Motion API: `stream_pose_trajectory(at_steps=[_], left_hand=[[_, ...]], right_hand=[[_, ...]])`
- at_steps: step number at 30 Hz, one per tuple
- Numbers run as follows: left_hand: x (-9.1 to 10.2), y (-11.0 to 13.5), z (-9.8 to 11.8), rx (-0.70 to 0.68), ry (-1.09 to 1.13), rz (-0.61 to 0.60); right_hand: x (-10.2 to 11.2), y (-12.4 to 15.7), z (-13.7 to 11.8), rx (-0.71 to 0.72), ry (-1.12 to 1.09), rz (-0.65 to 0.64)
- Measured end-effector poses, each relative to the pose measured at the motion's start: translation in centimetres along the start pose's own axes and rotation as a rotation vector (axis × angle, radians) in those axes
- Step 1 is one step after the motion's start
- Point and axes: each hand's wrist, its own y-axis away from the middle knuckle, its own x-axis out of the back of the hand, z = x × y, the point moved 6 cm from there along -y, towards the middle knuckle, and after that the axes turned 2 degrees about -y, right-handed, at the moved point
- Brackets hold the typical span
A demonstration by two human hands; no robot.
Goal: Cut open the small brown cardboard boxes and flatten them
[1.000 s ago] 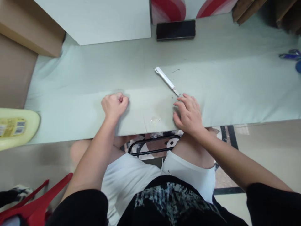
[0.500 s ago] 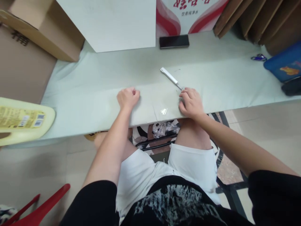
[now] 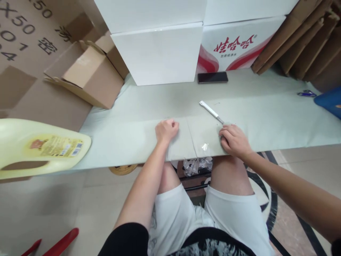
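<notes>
My left hand (image 3: 166, 131) is balled into a fist and rests on the pale green sheet (image 3: 128, 117) that covers the table. My right hand (image 3: 234, 140) lies near the table's front edge with its fingers curled under; what they press or hold is hidden. Just beyond its knuckles a white-handled knife (image 3: 211, 111) lies on the sheet, blade tip towards the hand. A seam and a shiny bit of clear tape (image 3: 204, 146) sit between the two hands.
A black phone (image 3: 212, 77) lies at the back, before a white box (image 3: 160, 53) and a red-and-white carton (image 3: 234, 46). An open cardboard box (image 3: 87, 74) stands back left, a yellow jug (image 3: 39, 147) at the left edge, blue items (image 3: 329, 101) far right.
The view has tilted up and back, so more of the boxes shows. My right hand's fingers went from spread flat to curled. The left fist stayed closed in place.
</notes>
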Motion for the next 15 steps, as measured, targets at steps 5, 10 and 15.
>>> stream_pose_trajectory(at_steps=[5,10,15], left_hand=[[0.0,0.2,0.0,-0.004,0.006,-0.009],[0.2,0.0,-0.2,-0.001,0.001,0.006],[0.3,-0.4,-1.1,0.063,0.035,0.072]], right_hand=[[0.6,-3.7,-2.9,-0.001,-0.017,0.025],[-5.0,-13.6,-7.5,-0.116,-0.18,-0.234],[-9.6,-17.9,-9.1,-0.156,-0.198,-0.314]])
